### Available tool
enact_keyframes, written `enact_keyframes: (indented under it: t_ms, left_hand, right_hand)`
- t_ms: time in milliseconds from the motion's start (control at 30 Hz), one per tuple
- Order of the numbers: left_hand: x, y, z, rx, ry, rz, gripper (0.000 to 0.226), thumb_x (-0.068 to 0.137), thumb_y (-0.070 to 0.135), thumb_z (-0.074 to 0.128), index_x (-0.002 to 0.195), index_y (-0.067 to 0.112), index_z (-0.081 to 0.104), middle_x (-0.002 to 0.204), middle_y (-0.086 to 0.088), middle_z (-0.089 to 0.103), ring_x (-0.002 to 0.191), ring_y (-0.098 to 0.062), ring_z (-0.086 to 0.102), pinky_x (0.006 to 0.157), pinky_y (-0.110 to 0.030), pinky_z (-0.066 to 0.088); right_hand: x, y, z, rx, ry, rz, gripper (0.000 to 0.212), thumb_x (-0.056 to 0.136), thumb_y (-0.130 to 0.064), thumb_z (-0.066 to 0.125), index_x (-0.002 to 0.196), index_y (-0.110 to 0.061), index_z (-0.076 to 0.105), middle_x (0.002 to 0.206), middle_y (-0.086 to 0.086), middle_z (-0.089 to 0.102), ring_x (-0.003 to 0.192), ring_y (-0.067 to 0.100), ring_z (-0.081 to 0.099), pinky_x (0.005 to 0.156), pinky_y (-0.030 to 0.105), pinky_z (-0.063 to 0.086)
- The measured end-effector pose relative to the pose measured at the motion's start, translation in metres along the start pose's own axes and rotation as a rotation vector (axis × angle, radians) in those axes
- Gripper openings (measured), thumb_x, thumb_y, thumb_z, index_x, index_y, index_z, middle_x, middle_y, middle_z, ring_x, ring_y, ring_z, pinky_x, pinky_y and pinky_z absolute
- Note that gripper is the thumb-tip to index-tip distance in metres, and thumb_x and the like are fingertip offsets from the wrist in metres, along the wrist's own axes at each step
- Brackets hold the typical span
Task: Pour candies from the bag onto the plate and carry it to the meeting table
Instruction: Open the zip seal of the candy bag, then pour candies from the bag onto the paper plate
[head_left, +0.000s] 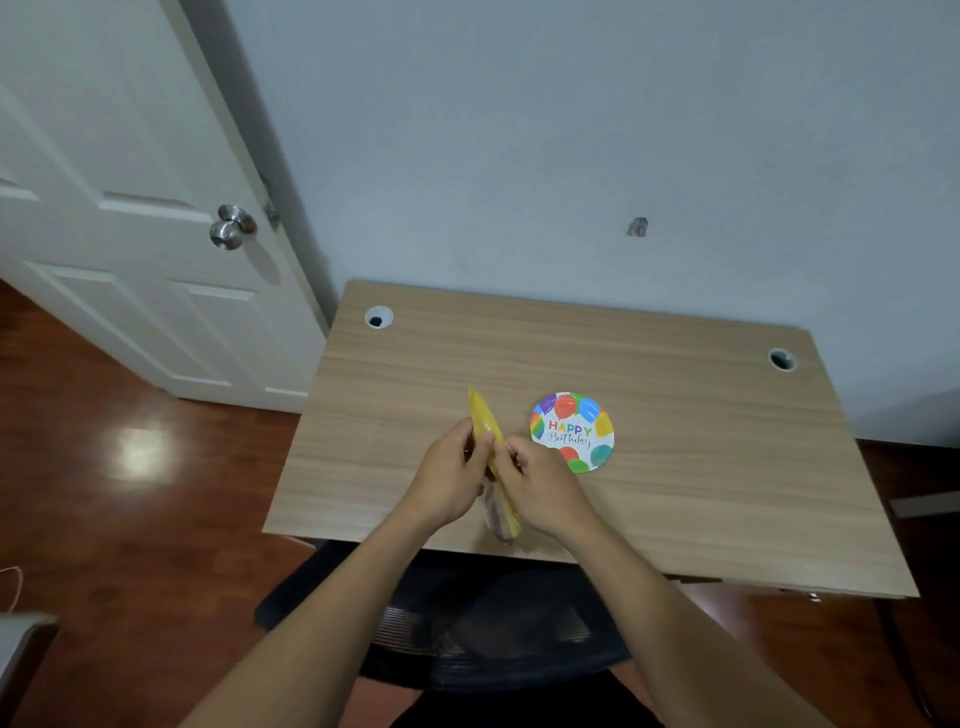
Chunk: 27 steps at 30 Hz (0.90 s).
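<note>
Yellow plastic shows between both hands: the candy bag (491, 441) is held edge-on above the near part of the surface (675, 467), its top corner pointing away from the person and its clear lower end hanging down towards the near edge. The left hand (449, 475) pinches the bag's upper part from the left, and the right hand (540, 486) grips it from the right, fingers curled onto the plastic; the two hands nearly meet at the bag. What is inside the bag is too blurred to tell.

Just beside the right hand, further right and slightly back, lies the paper plate (572, 432), flat on the light wood-grain surface, printed with balloons and "HAPPY Birthday"; nothing lies on it. Two round cable holes (378, 317) sit at the far corners of the surface. A black mesh chair (488, 623) is tucked below the near edge, under the forearms. To the left are a white panelled door (130, 234) with a metal knob (232, 227), and reddish wooden floor (130, 493).
</note>
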<state>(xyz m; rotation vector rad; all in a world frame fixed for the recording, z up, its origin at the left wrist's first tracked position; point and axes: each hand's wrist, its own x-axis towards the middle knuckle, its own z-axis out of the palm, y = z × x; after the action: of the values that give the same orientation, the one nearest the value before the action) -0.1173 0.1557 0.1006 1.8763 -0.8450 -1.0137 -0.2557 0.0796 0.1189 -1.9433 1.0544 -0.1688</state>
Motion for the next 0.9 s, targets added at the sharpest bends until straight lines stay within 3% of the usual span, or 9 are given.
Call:
enact_keyframes:
  t_ms: [67, 267, 400, 533, 633, 800, 900]
  left_hand:
    - [0.0, 0.001, 0.003, 0.02, 0.064, 0.018, 0.03, 0.106, 0.045, 0.049, 0.094, 0.02, 0.062, 0.085, -0.006, 0.073, 0.077, -0.033, 0.07, 0.068, -0.056, 0.06]
    - [0.0, 0.0, 0.013, -0.058, 0.163, -0.023, 0.027, 0.108, 0.036, 0.051, 0.095, 0.017, 0.065, 0.087, -0.009, 0.074, 0.075, -0.026, 0.069, 0.071, -0.045, 0.058]
    - [-0.001, -0.009, 0.008, -0.206, 0.179, -0.108, 0.029, 0.109, 0.029, 0.052, 0.087, 0.011, 0.05, 0.074, -0.009, 0.064, 0.062, -0.018, 0.06, 0.057, -0.041, 0.051]
    - [-0.008, -0.01, -0.007, -0.248, 0.116, -0.146, 0.024, 0.11, 0.014, 0.05, 0.087, 0.013, 0.045, 0.077, 0.0, 0.07, 0.075, -0.017, 0.075, 0.046, -0.033, 0.051]
    - [-0.005, -0.009, -0.021, -0.132, 0.05, -0.117, 0.019, 0.107, 0.011, 0.05, 0.089, 0.012, 0.045, 0.081, -0.009, 0.072, 0.078, -0.02, 0.085, 0.04, -0.028, 0.047]
    - [0.011, -0.01, -0.057, 0.184, -0.073, -0.155, 0.027, 0.103, 0.009, 0.061, 0.083, 0.013, 0.043, 0.1, -0.02, 0.076, 0.075, -0.022, 0.085, 0.039, -0.025, 0.05]
    - [0.017, -0.002, -0.064, 0.262, -0.127, -0.162, 0.03, 0.101, 0.012, 0.065, 0.081, 0.015, 0.044, 0.099, -0.019, 0.077, 0.082, -0.03, 0.085, 0.039, -0.025, 0.051]
  right_hand:
    - [0.001, -0.004, 0.004, 0.012, 0.041, 0.029, 0.038, 0.11, -0.037, 0.051, 0.076, -0.022, 0.055, 0.07, -0.005, 0.061, 0.062, 0.007, 0.049, 0.059, 0.029, 0.04]
    - [0.004, -0.008, 0.014, 0.104, 0.157, 0.114, 0.041, 0.108, -0.027, 0.052, 0.069, -0.019, 0.042, 0.064, -0.005, 0.048, 0.058, 0.008, 0.039, 0.057, 0.032, 0.035]
    - [0.01, 0.001, 0.005, 0.167, 0.223, 0.227, 0.037, 0.106, -0.023, 0.049, 0.069, -0.019, 0.044, 0.068, -0.004, 0.051, 0.067, 0.016, 0.044, 0.059, 0.036, 0.036]
    - [0.015, 0.022, -0.016, 0.17, 0.172, 0.273, 0.035, 0.109, -0.024, 0.045, 0.075, -0.017, 0.047, 0.066, -0.005, 0.055, 0.065, 0.017, 0.058, 0.058, 0.032, 0.05]
    - [0.012, 0.029, -0.029, 0.217, 0.074, 0.246, 0.036, 0.112, -0.027, 0.048, 0.078, -0.016, 0.043, 0.065, -0.002, 0.056, 0.063, 0.017, 0.072, 0.06, 0.035, 0.067]
    - [0.01, 0.051, -0.056, -0.218, -0.036, 0.151, 0.038, 0.107, -0.039, 0.054, 0.079, -0.015, 0.045, 0.08, 0.011, 0.072, 0.075, 0.037, 0.076, 0.069, 0.044, 0.061]
    - [0.012, 0.048, -0.062, -0.29, -0.059, 0.152, 0.033, 0.103, -0.036, 0.053, 0.08, -0.014, 0.044, 0.084, 0.014, 0.072, 0.08, 0.038, 0.077, 0.072, 0.049, 0.06]
